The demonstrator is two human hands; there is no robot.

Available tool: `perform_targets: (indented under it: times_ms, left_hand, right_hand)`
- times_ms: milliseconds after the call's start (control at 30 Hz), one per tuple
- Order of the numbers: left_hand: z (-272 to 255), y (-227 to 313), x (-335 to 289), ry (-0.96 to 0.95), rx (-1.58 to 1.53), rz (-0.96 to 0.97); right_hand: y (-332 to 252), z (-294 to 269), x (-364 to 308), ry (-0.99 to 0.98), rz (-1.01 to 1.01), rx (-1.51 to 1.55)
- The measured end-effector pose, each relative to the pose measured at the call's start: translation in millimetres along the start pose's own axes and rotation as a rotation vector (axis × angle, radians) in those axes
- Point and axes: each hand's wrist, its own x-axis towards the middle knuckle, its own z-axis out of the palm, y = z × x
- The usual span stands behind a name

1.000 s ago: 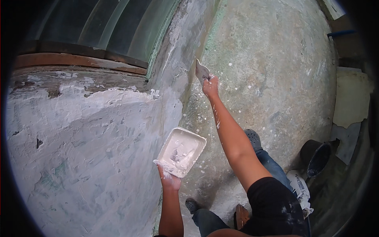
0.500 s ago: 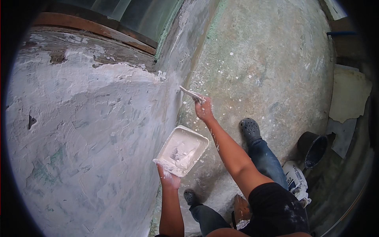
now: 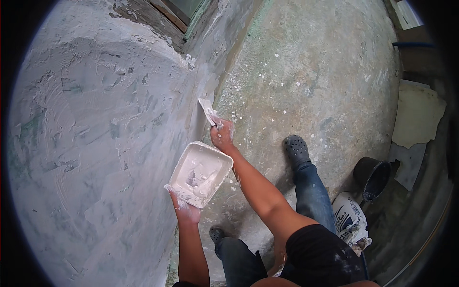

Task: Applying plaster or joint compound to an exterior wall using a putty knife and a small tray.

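My left hand (image 3: 185, 206), smeared with white, is closed on the near-left edge of a shallow, square white tray (image 3: 221, 178). Pale wet plaster (image 3: 193, 178) lies inside it, partly scraped away in the middle. Beyond the tray, my right hand (image 3: 223, 134) grips a putty knife (image 3: 207, 111) coated in the same white paste. Its handle is hidden in my fingers. The blade is at the lower part of the wall (image 3: 110, 129), close to where wall and floor meet; whether it touches, I cannot tell. The wall's coat is patchy, with green-grey showing through.
White spots dot the concrete floor (image 3: 330, 71). A black bucket (image 3: 373, 178) stands at the right, beside an opened white sack (image 3: 348, 217). Pale broken boards (image 3: 417, 115) lean further right. My feet in dark clogs (image 3: 297, 150) stand on the floor. A wooden window frame (image 3: 169, 14) juts at the top.
My right hand has swung the putty knife left to the wall, its blade turned more upright. The tray has shifted slightly left and up. The whole view has tilted, showing less window.
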Motion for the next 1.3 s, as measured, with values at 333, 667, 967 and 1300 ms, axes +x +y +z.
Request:
perform_targets:
  times_ms: [333,667,967,1300]
  left_hand:
    - [4.9,-18.6,15.2,-0.012,-0.031,-0.001]
    - [-16.1,-12.2,27.5,-0.011,0.022,0.028]
    - [12.8,-17.7,49.2,-0.026,0.045,0.081]
    - [37.6,-33.1,83.1,-0.133,-0.029,0.026]
  right_hand:
    - [71.7,-17.0,111.4,0.139,0.218,0.068]
    - [15.9,-25.8,1.6,-0.008,-0.316,0.135]
    - [24.1,-32.3,135.4,0.135,0.403,0.241]
    - [59.9,-25.0,60.4,-0.043,-0.177,0.127]
